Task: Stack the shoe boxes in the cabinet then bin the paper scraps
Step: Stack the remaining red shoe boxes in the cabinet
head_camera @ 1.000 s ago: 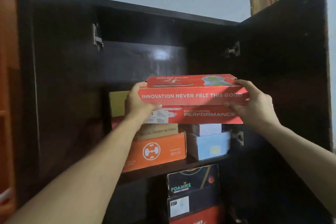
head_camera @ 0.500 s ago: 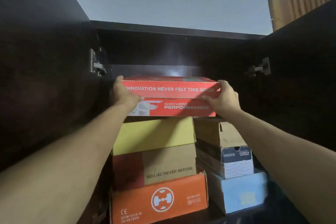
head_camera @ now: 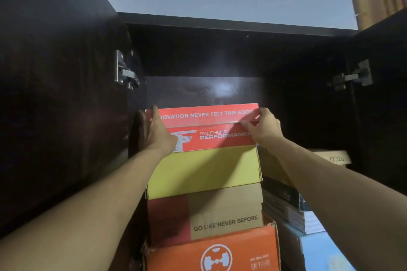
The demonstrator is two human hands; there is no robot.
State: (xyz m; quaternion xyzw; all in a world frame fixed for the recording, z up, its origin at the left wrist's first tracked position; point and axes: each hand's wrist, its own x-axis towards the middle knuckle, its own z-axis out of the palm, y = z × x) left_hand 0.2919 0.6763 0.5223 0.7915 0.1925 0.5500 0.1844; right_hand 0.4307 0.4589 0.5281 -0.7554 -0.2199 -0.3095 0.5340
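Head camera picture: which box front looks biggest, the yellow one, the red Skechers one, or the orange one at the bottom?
1. Yellow box: largest visible front.
2. Red Skechers box: slightly smaller, partly covered by both hands.
Orange box: cut off by the picture's edge and nearest the camera, so unranked.

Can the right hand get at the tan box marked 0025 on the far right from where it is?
Probably yes: the tan box sits exposed beside the right forearm, but the right hand must first release the red box.
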